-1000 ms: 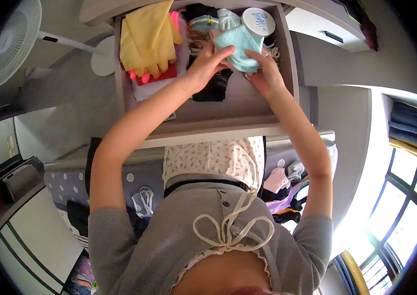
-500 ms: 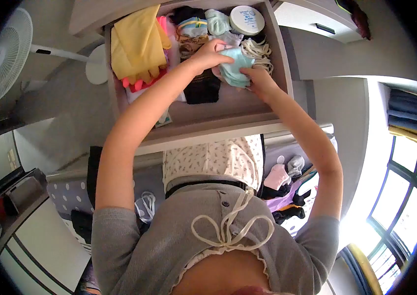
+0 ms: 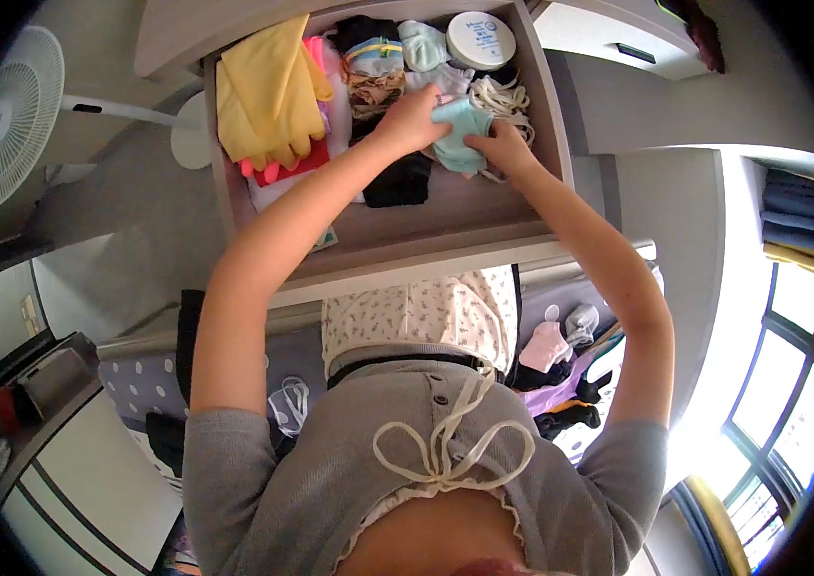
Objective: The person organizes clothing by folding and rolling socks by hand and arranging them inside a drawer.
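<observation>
Inside the open drawer (image 3: pixel 397 230), a mint-green folded cloth (image 3: pixel 463 130) lies between my hands; its exact kind is hard to tell. My left hand (image 3: pixel 414 122) grips its left edge, fingers closed. On the opposite side my right hand (image 3: pixel 505 147) pinches it between thumb and fingers. White cords (image 3: pixel 501 96) lie just behind my right hand. Below my left wrist is a folded black garment (image 3: pixel 397 182). Farther back sit a rolled pale green cloth (image 3: pixel 423 45) and a round white tub (image 3: pixel 481 40).
Yellow rubber gloves (image 3: pixel 273 96) fill the drawer's left side. Behind me, clothes including a pink piece (image 3: pixel 546 346) lie on a grey dotted surface (image 3: pixel 138 379). A white fan (image 3: pixel 9 120) stands at left, and a window (image 3: pixel 772 384) is at right.
The mint-green cloth stays in both hands, shifted only slightly. My left hand has moved a little, and the view has tilted slightly.
</observation>
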`<state>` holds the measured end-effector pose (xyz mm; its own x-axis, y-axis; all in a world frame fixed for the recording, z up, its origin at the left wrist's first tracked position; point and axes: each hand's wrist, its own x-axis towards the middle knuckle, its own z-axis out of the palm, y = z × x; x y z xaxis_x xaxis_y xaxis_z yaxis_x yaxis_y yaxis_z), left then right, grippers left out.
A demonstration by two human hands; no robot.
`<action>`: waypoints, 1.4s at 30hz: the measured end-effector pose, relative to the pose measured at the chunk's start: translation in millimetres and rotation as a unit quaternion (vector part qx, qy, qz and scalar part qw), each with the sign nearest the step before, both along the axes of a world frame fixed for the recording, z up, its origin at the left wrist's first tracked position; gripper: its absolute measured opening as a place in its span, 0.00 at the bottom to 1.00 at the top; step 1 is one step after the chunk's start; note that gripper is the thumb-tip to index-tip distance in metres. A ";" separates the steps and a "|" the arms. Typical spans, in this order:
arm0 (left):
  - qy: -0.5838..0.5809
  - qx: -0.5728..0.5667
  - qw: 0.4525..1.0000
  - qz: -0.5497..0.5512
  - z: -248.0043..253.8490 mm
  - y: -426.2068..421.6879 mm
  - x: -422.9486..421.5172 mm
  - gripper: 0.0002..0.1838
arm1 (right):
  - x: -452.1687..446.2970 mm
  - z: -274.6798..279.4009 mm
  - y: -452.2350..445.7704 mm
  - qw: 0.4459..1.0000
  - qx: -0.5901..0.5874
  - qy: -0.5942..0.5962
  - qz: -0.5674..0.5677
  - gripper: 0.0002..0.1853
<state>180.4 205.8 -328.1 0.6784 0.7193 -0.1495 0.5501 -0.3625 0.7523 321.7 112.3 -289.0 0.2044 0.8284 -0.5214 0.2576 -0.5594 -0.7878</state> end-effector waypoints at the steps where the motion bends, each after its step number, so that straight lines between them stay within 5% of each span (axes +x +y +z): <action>1: 0.023 0.019 1.000 0.000 2.3 -1.9 0.4 0.29 | 1.4 -4.3 0.7 1.000 0.002 -0.025 0.007 0.17; 6: -0.121 0.001 0.992 0.017 45.0 15.0 -4.5 0.24 | 9.7 -8.3 11.1 0.987 0.106 0.102 -0.055 0.19; 8: -0.175 0.098 0.980 0.022 61.2 35.9 0.0 0.22 | -0.3 12.5 28.6 0.971 0.169 0.143 -0.093 0.18; 10: -0.169 0.204 0.964 0.029 60.6 62.8 8.4 0.20 | -3.2 11.8 55.7 0.978 0.159 0.059 -0.121 0.18; 12: -0.147 0.229 0.962 0.025 44.0 91.3 11.0 0.18 | -14.2 3.1 79.4 0.956 0.191 0.130 -0.180 0.22; 14: -0.122 0.264 0.956 0.028 37.0 96.0 12.7 0.17 | -17.7 -22.9 99.8 0.945 0.280 0.003 -0.166 0.27; 23: -0.132 0.324 0.935 0.057 29.8 91.0 7.4 0.14 | -28.7 -27.2 101.5 0.859 0.430 -0.203 -0.190 0.21; 31: -0.068 0.407 0.910 0.019 28.3 79.9 -7.8 0.20 | -30.7 -21.8 92.0 0.878 0.360 -0.272 -0.158 0.18; 37: 0.181 0.304 0.934 0.051 48.6 76.8 -15.9 0.21 | -40.6 -29.2 99.1 0.885 0.338 -0.282 -0.155 0.18; 42: 0.145 0.414 0.899 0.002 33.6 78.9 -8.5 0.21 | -36.3 -20.1 97.9 0.904 0.252 -0.344 -0.037 0.19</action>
<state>171.8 284.6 -294.5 0.6950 0.6673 0.2678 0.6817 -0.7299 0.0498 285.3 210.1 -309.1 0.4011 0.8960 0.1906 0.7602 -0.2095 -0.6149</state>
